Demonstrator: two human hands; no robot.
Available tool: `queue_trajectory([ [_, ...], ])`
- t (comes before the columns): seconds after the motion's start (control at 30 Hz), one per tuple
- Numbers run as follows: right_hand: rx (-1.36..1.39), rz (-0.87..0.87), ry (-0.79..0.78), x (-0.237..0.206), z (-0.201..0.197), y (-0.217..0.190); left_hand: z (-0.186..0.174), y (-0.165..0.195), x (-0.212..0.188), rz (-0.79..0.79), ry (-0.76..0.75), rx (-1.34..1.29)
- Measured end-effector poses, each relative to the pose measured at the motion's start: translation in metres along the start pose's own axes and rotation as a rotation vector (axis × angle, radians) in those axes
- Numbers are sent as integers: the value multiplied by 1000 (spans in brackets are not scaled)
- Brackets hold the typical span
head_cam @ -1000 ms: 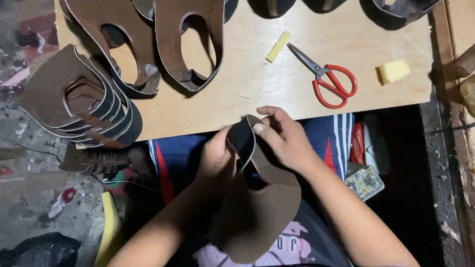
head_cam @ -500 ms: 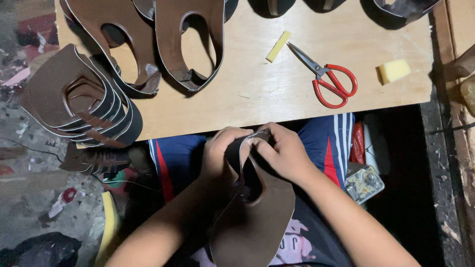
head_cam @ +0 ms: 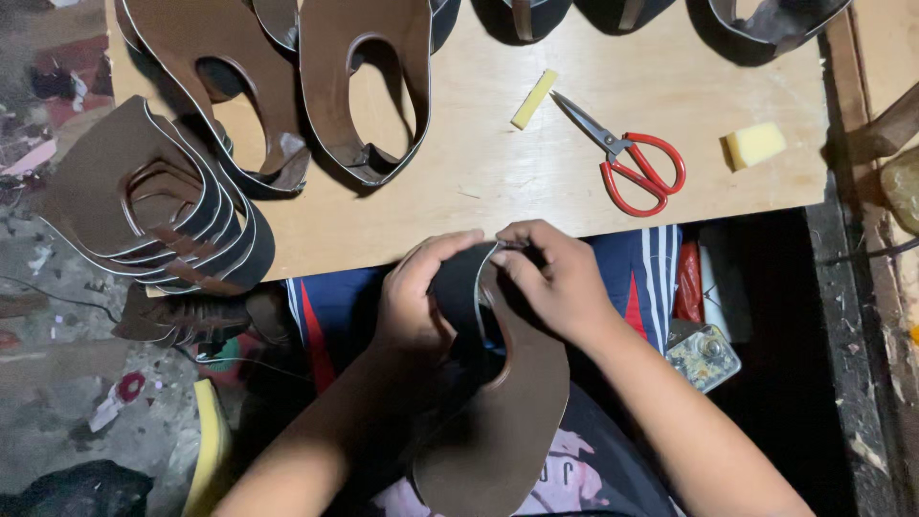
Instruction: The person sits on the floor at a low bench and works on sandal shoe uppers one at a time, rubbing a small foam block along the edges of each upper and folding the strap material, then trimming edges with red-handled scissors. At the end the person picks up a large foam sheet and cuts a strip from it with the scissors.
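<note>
1. Your left hand comes up from below the counter's near edge, palm curled, thumb and fingers clasped around the upper left part of the brown leather shoe upper.
2. Your right hand reaches in from the lower right, forearm slanted, fingertips pinching the top rim of the same piece just beside your left fingers.
3. Both hands are closed on the piece; neither is spread wide.
4. The shoe upper sits over your lap, just below the near edge of the counter, not resting on it.
5. It looks flat and brown on its outer face and dark inside, with an oval cut-out near the top and a rounded lower end.
6. On the counter, red-handled scissors lie toward the far right; a stack of similar brown pieces hangs over the left edge.
</note>
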State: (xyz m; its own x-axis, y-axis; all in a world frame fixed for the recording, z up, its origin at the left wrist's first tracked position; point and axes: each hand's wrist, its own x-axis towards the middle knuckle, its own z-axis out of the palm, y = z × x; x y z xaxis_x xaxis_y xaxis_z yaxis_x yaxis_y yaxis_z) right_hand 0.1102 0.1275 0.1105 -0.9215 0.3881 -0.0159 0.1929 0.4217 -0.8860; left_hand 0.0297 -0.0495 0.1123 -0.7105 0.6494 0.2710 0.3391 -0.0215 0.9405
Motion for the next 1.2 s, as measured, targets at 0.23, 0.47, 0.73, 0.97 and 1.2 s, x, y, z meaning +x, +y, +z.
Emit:
queue_trajectory([
  [0.23, -52, -567, 375, 25, -42, -36, -22, 9, 49, -472, -166, -1255],
  [0.47, -60, -668, 289, 21, -46, -44, -25, 46, 60, -533, -296, -1106],
  [0.73, 544, -72, 0, -9, -28, -5, -17, 54, 40, -367, -284, -693],
  [0.97, 323, -335, 60, -12, -31, 3, -14, 55, 32, -334, -245, -645],
  [1.2, 1172, 93, 27, -26, -25, 4, -10, 42, 18, -266, -174, -275],
])
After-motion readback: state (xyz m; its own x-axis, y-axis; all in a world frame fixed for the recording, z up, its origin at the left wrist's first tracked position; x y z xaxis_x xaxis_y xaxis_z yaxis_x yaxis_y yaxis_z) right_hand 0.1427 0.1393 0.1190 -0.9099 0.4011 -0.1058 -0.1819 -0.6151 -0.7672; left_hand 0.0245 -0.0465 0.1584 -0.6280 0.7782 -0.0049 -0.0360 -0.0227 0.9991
